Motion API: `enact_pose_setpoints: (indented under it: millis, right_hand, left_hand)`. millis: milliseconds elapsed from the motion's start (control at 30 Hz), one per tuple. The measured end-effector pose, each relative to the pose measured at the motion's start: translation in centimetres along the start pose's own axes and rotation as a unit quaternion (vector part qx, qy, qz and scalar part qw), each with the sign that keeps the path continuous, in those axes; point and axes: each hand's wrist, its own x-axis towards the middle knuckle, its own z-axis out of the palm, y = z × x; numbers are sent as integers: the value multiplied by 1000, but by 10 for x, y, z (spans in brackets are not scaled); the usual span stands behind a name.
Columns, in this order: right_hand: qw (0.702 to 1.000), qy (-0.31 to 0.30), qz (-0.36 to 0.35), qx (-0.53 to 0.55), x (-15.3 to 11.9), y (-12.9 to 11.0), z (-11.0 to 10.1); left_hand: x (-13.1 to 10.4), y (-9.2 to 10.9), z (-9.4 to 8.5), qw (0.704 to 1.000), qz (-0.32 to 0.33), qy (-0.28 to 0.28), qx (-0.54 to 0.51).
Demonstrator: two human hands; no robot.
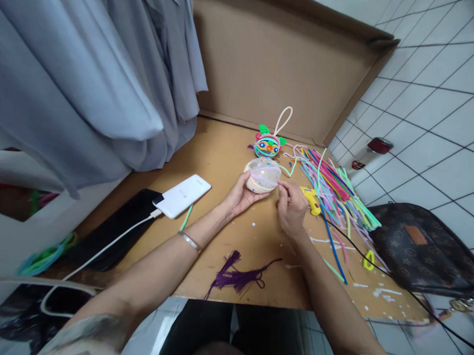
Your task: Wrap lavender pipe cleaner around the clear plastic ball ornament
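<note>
A pale, hollow round ball [264,174] with coloured specks and a lilac strip across it is held up over the table. My left hand [242,194] cups it from the left and below, fingers wrapped round it. At its right edge my right hand [292,205] is closed in a pinch, near the end of the lilac strip; what the fingertips hold is too small to make out. Just behind the ball sits a colourful decorated ball [267,146] with eyes, green ears and a white loop.
Many coloured pipe cleaners [338,190] lie at the right, beside a yellow glue gun [311,200] with a black cable. A patterned bag [426,248] rests farther right. Purple tassels [238,277] lie at the front edge. At the left are a white power bank [183,195] and a black tray [112,235].
</note>
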Motion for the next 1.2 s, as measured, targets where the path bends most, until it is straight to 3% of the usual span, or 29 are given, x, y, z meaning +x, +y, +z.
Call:
enact_pose_setpoints:
  millis: [133, 633, 800, 867, 1000, 1200]
  right_hand:
    - [998, -11, -65, -7, -3, 2, 5]
    - [982, 7, -134, -134, -4, 1, 5]
    - [984, -3, -148, -99, -2, -2, 3]
    - [992, 12, -118, -49, 1, -5, -1]
    - [997, 76, 17, 1, 8, -7, -10]
    - [988, 67, 136, 34, 10, 4, -9]
  left_hand:
    - [-1, -5, 2, 1000, 20, -12, 3]
    - [-10, -14, 11, 996, 68, 33, 52]
    - [-9, -15, 12, 998, 48, 21, 44]
    - [-8, -13, 11, 1000, 9, -2, 26]
    - [-8, -5, 6, 998, -56, -27, -19]
    - [-6, 1, -4, 995, -96, -33, -25]
